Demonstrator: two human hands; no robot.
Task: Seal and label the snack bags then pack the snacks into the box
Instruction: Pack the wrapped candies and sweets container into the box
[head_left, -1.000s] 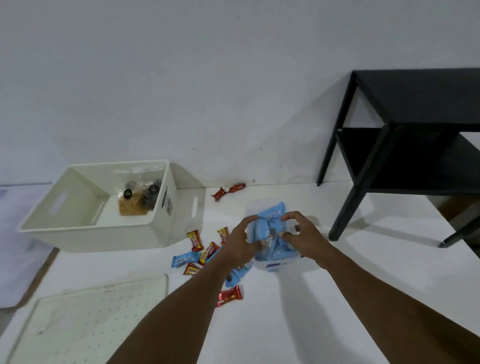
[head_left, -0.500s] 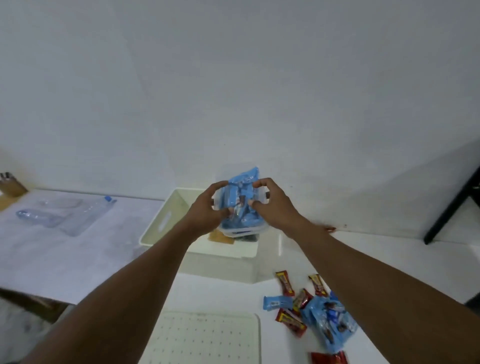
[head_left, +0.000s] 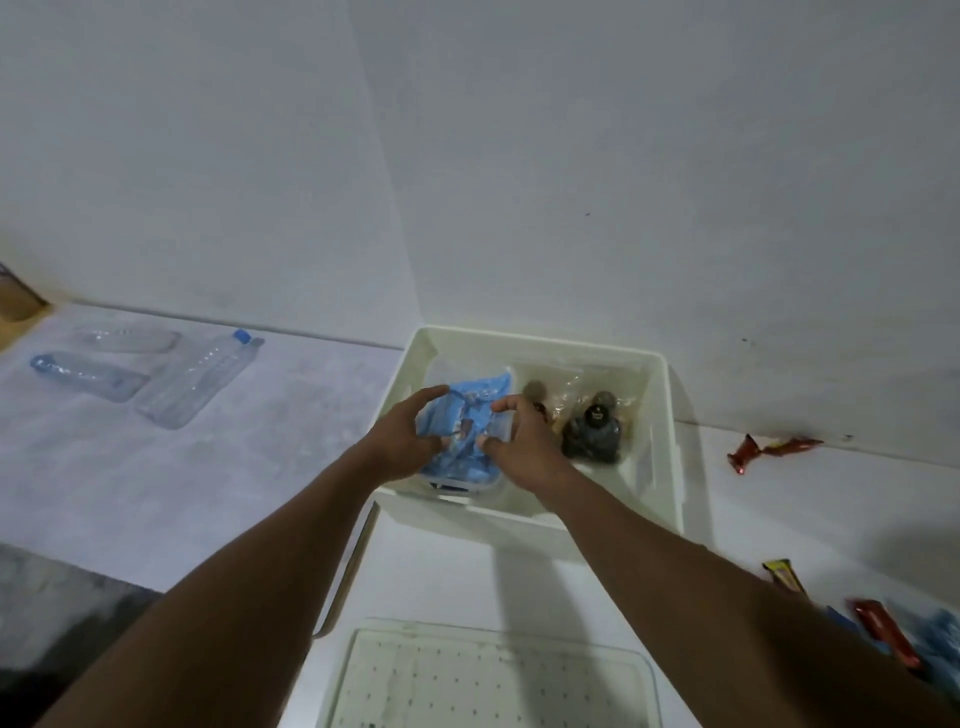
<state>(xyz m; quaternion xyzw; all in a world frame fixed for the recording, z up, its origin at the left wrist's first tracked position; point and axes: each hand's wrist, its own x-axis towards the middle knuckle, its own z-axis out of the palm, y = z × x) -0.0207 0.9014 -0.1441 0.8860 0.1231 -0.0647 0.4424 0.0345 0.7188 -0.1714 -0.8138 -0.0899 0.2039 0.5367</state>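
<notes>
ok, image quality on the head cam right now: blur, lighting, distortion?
Head view: dim, flat, bluish light; soft shadow under the box. Motion blur smears the loose snack bars at the right edge and softens both hands, left hand and right hand, on the blue snack bag. Wide-angle bending shows in the wall corner line; no glare.

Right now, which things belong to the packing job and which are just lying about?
Job: bag of blue-wrapped snacks in both hands, left hand, right hand; white box; loose snack bars.
Lying about: empty plastic bottles; perforated lid.
</notes>
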